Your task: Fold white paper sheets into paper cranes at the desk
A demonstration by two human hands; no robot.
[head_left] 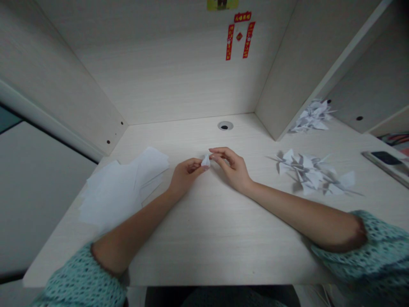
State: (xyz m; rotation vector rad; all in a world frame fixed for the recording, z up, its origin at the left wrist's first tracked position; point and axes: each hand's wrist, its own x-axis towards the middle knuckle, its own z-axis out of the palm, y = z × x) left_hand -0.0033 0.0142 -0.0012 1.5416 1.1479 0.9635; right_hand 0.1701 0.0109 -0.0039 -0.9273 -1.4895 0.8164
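Head view: from where I stand, a person in teal knit sleeves (79,279) has two bare hands over a pale worktop (198,247). Left hand (185,172): grip pinched, thumb and fingers holding a small folded white paper (205,160). Right hand (234,168): thumb and forefinger at the paper's upper right; the tips are small and soft from here, so I cannot tell whether this grip pinches the paper or merely sits beside it. Paper's position: mid-worktop, between the hands, nearer than the round cable hole (225,125). To the left: overlapping white sheets (118,187), the left forearm passing over their near side. To the right, well apart from the hand: pointed folded papers (309,172) in a loose cluster. A second heap (315,115) lies farther back, beside the upright panel (290,72).
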